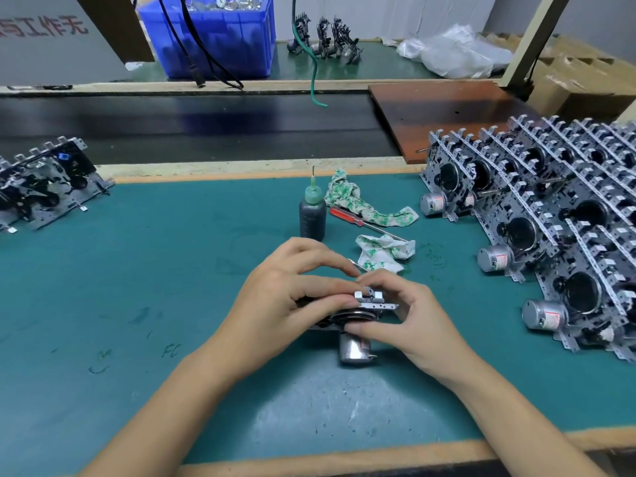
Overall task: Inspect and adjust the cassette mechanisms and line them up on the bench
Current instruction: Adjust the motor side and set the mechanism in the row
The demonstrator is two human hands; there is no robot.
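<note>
Open green mat (137, 270) lies left; oil bottle (312, 215), screwdriver (361, 222), rags (382, 251) crowd ahead; stacked cassette mechanisms (550, 215) block right.

assembly workshop | green bench mat (137, 270) | conveyor belt (189, 125) | rows of cassette mechanisms (550, 208) | parts bin (223, 39)

Single head view, looking forward and down from above the near edge of the green bench mat (144, 270), sitting close over it, facing the conveyor belt (192, 129) along its far edge.
</note>
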